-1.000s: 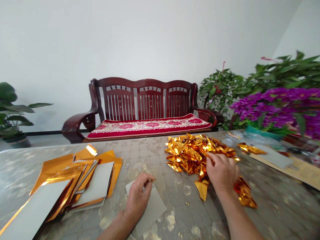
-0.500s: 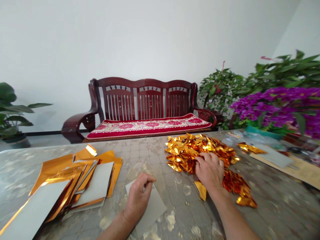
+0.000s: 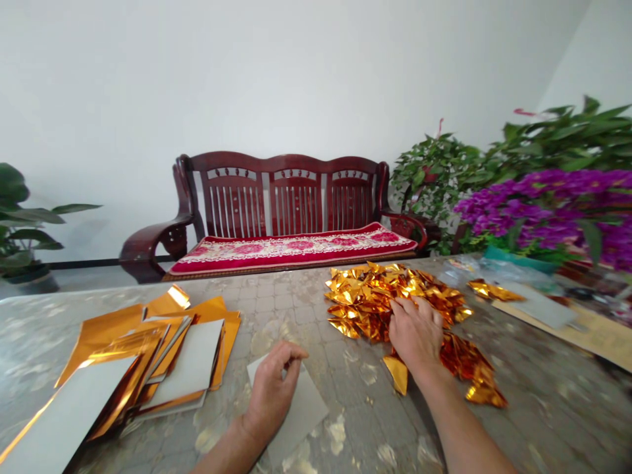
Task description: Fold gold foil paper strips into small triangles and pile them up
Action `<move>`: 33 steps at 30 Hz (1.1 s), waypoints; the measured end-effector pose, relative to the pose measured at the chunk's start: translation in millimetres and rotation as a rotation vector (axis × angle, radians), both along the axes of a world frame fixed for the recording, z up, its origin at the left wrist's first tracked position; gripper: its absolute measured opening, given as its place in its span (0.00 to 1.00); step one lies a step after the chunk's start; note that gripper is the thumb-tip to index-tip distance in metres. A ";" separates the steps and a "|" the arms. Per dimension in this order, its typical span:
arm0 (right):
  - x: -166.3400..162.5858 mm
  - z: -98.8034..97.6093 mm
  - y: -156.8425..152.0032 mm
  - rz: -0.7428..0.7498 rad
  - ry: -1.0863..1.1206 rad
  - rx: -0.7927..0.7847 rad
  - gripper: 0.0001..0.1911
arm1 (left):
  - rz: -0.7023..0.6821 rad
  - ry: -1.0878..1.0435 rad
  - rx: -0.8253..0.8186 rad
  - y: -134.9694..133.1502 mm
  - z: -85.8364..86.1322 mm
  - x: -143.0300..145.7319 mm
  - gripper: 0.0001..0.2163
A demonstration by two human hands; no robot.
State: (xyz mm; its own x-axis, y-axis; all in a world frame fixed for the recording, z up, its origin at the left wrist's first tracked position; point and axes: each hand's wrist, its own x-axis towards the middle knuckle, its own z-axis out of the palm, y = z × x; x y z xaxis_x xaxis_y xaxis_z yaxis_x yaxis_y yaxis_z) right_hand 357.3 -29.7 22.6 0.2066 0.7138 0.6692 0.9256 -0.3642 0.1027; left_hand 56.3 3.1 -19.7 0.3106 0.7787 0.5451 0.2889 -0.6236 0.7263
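Observation:
My left hand [image 3: 275, 383] rests over a pale square sheet [image 3: 301, 411] on the table, its fingers curled and the thumb drawn in toward the index finger. Nothing shows between them. At the right, my right hand [image 3: 417, 337] presses its bent fingers into a heap of folded gold foil papers [image 3: 368, 299], gripping at its near side; the fingertips are partly hidden by the foil. A single folded gold piece [image 3: 396, 374] lies just left of the right wrist. More nested foil pieces [image 3: 476, 372] trail off to the right of that hand.
Loose gold foil sheets [image 3: 111, 329], some with pale backs up, lie stacked at the left of the patterned table [image 3: 355, 428]. A cardboard piece [image 3: 597, 339], clear plastic [image 3: 513, 276] and purple flowers [image 3: 533, 204] stand at the right. Behind is a wooden bench [image 3: 296, 204].
My right hand has shifted slightly right against the foil heap, its fingers a little more bent. My left hand and the sheet under it stay put.

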 end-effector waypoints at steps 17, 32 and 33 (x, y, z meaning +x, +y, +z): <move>12.3 2.7 2.6 0.037 0.178 0.064 0.15 | -0.007 0.005 -0.024 0.0 -0.2 -0.6 0.08; -55.5 5.2 -3.5 0.538 0.312 0.097 0.16 | 0.075 -0.003 0.031 2.4 1.2 -3.4 0.08; -67.0 2.8 -4.3 0.615 0.345 0.049 0.17 | 0.100 -0.002 0.037 3.6 1.8 -4.7 0.09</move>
